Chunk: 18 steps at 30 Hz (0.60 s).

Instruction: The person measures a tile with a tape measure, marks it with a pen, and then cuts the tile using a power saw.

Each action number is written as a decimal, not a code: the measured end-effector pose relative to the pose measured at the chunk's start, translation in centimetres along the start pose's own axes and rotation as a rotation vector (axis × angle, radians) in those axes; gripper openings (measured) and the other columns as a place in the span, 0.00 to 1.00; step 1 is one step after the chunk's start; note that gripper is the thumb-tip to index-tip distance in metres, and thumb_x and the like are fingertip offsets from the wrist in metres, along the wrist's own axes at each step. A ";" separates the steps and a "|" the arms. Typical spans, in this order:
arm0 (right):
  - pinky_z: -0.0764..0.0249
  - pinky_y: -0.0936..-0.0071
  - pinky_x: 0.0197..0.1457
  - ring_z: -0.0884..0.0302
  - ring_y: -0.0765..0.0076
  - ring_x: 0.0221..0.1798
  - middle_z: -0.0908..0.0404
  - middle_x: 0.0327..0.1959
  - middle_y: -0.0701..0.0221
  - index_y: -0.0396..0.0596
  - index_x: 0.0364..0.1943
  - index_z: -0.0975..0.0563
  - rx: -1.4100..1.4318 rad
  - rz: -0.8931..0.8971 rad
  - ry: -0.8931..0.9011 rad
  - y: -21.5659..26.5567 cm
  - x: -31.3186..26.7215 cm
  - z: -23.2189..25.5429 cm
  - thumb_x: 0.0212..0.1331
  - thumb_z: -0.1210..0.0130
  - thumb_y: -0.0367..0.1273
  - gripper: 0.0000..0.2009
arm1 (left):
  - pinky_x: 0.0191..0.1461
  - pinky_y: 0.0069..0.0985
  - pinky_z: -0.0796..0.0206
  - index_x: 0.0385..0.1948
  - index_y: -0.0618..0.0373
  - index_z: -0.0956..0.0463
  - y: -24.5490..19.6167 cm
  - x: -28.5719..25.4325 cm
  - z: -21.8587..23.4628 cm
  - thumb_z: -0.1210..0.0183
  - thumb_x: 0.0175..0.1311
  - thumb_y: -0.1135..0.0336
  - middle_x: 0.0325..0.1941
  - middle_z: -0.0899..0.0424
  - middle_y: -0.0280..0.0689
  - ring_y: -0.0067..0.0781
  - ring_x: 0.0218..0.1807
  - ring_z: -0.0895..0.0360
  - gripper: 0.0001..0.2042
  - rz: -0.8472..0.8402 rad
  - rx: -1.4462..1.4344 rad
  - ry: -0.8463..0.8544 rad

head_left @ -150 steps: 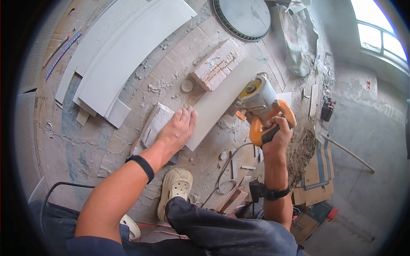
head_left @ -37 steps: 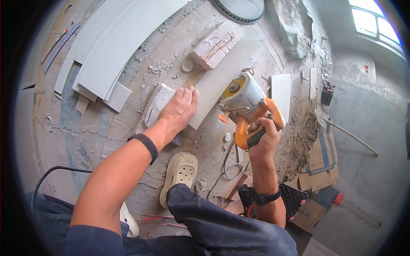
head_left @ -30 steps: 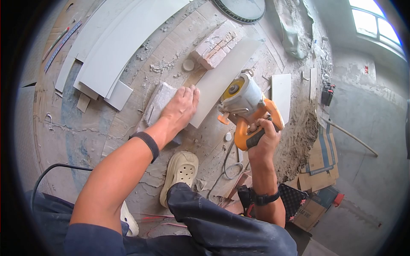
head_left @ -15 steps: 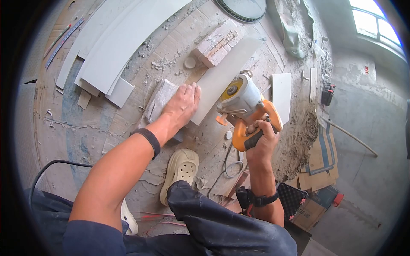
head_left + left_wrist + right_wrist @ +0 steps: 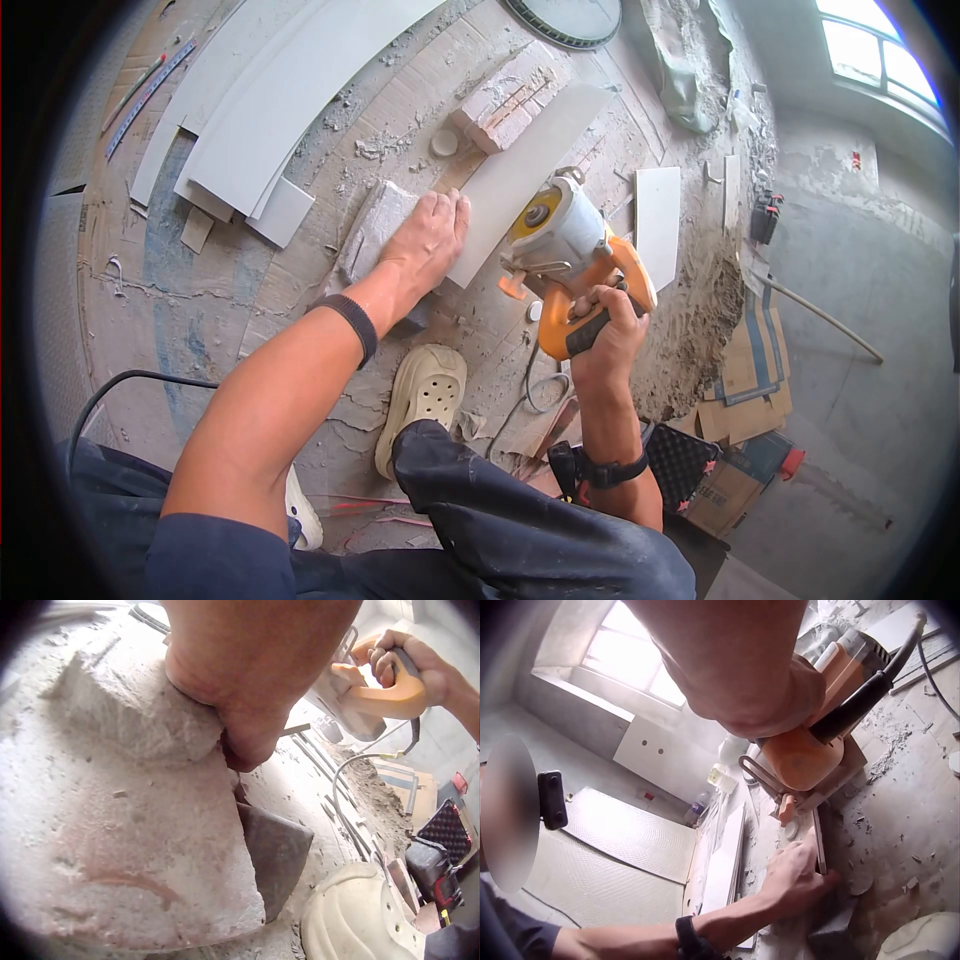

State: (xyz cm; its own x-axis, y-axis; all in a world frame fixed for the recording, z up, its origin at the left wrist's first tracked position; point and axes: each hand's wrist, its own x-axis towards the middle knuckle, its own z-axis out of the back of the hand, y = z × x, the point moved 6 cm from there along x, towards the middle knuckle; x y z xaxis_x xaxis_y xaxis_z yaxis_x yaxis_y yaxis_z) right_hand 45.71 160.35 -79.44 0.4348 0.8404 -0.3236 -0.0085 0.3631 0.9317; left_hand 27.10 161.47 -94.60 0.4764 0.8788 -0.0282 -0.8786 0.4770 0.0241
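Note:
My left hand (image 5: pixel 428 238) pinches the near end of a long pale tile strip (image 5: pixel 535 160), fingers over the top and thumb at its edge in the right wrist view. The strip slants away across two chunky, dust-covered blocks, the far one a pinkish brick (image 5: pixel 510 97), the near one a whitish block (image 5: pixel 378 228). My right hand (image 5: pixel 612 335) grips the rear handle of an orange and grey handheld tile saw (image 5: pixel 565 235). Its body is at the strip's right edge, with the yellow disc hub facing the strip. The saw's underside and blade edge are hidden in the head view.
Stacked white tile boards (image 5: pixel 270 110) lie at the far left. A white offcut (image 5: pixel 657 225) lies right of the saw, near rubble (image 5: pixel 700 350) along the wall. A power cord (image 5: pixel 540 395) loops near the clog (image 5: pixel 428 400). A round lid (image 5: pixel 570 18) lies at the back.
Since five seconds ago the saw has moved back along the strip toward my body and left, uncovering more of the white offcut. Over the last second it drifts slightly nearer. The left hand keeps its hold.

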 end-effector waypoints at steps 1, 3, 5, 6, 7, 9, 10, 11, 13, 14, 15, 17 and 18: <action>0.25 0.69 0.29 0.24 0.70 0.24 0.23 0.25 0.69 0.42 0.39 0.25 0.026 0.007 0.000 0.0 -0.1 0.0 0.56 0.44 0.22 0.07 | 0.69 0.32 0.41 0.68 0.71 0.35 0.0 0.0 0.1 0.46 0.66 0.64 0.68 0.25 0.49 0.39 0.61 0.26 0.30 0.000 0.002 0.000; 0.25 0.69 0.29 0.24 0.70 0.24 0.23 0.25 0.68 0.42 0.39 0.25 0.025 -0.011 -0.015 0.0 -0.5 0.0 0.56 0.44 0.22 0.08 | 0.69 0.32 0.41 0.68 0.71 0.35 0.0 -0.1 0.2 0.46 0.66 0.63 0.68 0.24 0.49 0.39 0.61 0.26 0.30 -0.005 0.006 -0.002; 0.24 0.69 0.29 0.24 0.69 0.24 0.23 0.25 0.68 0.42 0.39 0.25 0.025 -0.029 -0.030 -0.1 -0.7 0.1 0.56 0.44 0.22 0.08 | 0.69 0.32 0.41 0.68 0.71 0.35 0.0 -0.1 0.1 0.46 0.66 0.63 0.68 0.24 0.49 0.38 0.61 0.26 0.30 -0.009 0.009 -0.004; 0.24 0.69 0.29 0.23 0.70 0.24 0.22 0.25 0.68 0.42 0.40 0.25 0.022 -0.022 -0.022 -0.3 -0.7 0.2 0.56 0.44 0.22 0.08 | 0.69 0.32 0.41 0.68 0.71 0.35 0.0 -0.1 0.0 0.46 0.66 0.63 0.68 0.24 0.49 0.38 0.61 0.26 0.30 -0.006 0.008 -0.004; 0.24 0.69 0.29 0.23 0.70 0.24 0.22 0.25 0.68 0.42 0.40 0.25 0.020 -0.016 -0.014 -0.4 -0.7 0.3 0.55 0.44 0.22 0.09 | 0.69 0.32 0.41 0.68 0.71 0.35 0.0 0.0 0.0 0.46 0.66 0.63 0.68 0.24 0.49 0.38 0.61 0.26 0.30 -0.002 0.008 -0.003; 0.24 0.69 0.29 0.23 0.70 0.24 0.22 0.26 0.68 0.42 0.41 0.25 0.010 -0.016 -0.017 -0.3 -1.0 0.2 0.55 0.43 0.22 0.09 | 0.69 0.32 0.41 0.68 0.71 0.35 0.0 0.0 0.0 0.46 0.66 0.63 0.68 0.24 0.49 0.38 0.62 0.26 0.30 0.000 0.006 0.001; 0.24 0.69 0.30 0.23 0.71 0.24 0.22 0.26 0.68 0.42 0.41 0.25 0.000 -0.016 -0.019 -0.3 -1.1 0.2 0.55 0.43 0.22 0.10 | 0.69 0.32 0.41 0.68 0.71 0.35 0.0 0.0 0.1 0.46 0.66 0.63 0.68 0.24 0.49 0.38 0.62 0.26 0.30 0.002 0.004 0.005; 0.24 0.69 0.30 0.23 0.71 0.24 0.22 0.26 0.68 0.42 0.41 0.25 0.001 -0.016 -0.020 -0.3 -1.1 0.2 0.55 0.43 0.22 0.10 | 0.69 0.32 0.41 0.68 0.71 0.35 0.1 0.0 0.3 0.46 0.66 0.63 0.68 0.24 0.49 0.38 0.62 0.26 0.30 0.001 0.004 0.005; 0.24 0.70 0.31 0.22 0.71 0.24 0.22 0.27 0.70 0.42 0.42 0.25 -0.027 -0.026 -0.013 -0.4 -1.2 0.3 0.54 0.43 0.23 0.11 | 0.67 0.32 0.41 0.70 0.68 0.36 0.0 0.0 0.2 0.50 0.71 0.63 0.68 0.24 0.47 0.38 0.63 0.26 0.28 -0.014 0.040 0.034; 0.24 0.70 0.31 0.22 0.71 0.24 0.22 0.27 0.70 0.42 0.42 0.25 -0.027 -0.027 -0.014 -0.5 -1.3 0.3 0.54 0.43 0.23 0.11 | 0.67 0.32 0.41 0.70 0.68 0.36 0.0 -0.1 0.2 0.50 0.71 0.63 0.68 0.24 0.47 0.38 0.63 0.26 0.28 -0.014 0.039 0.034; 0.24 0.70 0.31 0.22 0.72 0.24 0.22 0.28 0.70 0.42 0.42 0.26 -0.024 -0.030 -0.021 -0.7 -1.4 0.4 0.54 0.43 0.23 0.11 | 0.67 0.32 0.41 0.70 0.68 0.36 0.0 0.0 0.2 0.50 0.70 0.63 0.68 0.24 0.47 0.38 0.63 0.26 0.28 -0.018 0.044 0.033; 0.24 0.71 0.32 0.22 0.72 0.24 0.23 0.28 0.70 0.42 0.42 0.26 -0.023 -0.033 -0.029 -0.8 -1.6 0.5 0.54 0.43 0.23 0.11 | 0.67 0.32 0.41 0.70 0.68 0.36 0.0 0.0 0.1 0.49 0.70 0.63 0.68 0.24 0.47 0.38 0.63 0.26 0.28 -0.022 0.048 0.033; 0.24 0.71 0.32 0.23 0.72 0.24 0.23 0.28 0.70 0.42 0.42 0.26 -0.005 -0.034 -0.024 -0.8 -1.6 0.5 0.54 0.43 0.23 0.11 | 0.67 0.32 0.41 0.70 0.68 0.36 -0.1 0.0 0.1 0.49 0.70 0.63 0.68 0.24 0.47 0.38 0.63 0.26 0.28 -0.021 0.047 0.029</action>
State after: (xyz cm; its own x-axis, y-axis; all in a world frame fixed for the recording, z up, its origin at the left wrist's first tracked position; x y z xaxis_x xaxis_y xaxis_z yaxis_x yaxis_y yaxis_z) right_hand 45.43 158.53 -79.60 0.4564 0.8178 -0.3507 0.0017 0.3933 0.9194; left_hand 27.16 161.44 -94.55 0.4928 0.8682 -0.0581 -0.8655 0.4960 0.0704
